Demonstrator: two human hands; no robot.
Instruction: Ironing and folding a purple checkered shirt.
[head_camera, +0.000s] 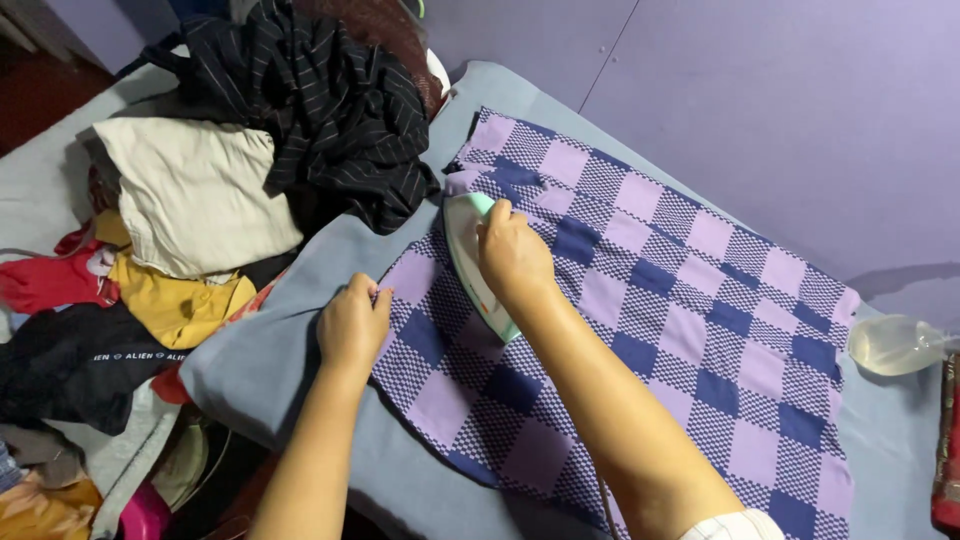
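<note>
A soft grey-blue pad (300, 370) is covering the table. In the middle, the right hand (512, 252) is gripping a smooth pale iron (468, 262) on purple checked cloth (660, 330). The left hand (352, 322) is pinching the cloth's edge.

Two bare arms come up from the bottom of the view — one on each side. The left hand (352, 325) has no glove, no ring and no watch that shows. The right hand (514, 252) is bare too. Both forearms are long and uncovered, with no sleeve on them down to the wrist. Near the bottom edge, by the right elbow, a small bit of white sleeve (735, 526) with thin dark stripes peeks in — the only piece of clothing seen.
</note>
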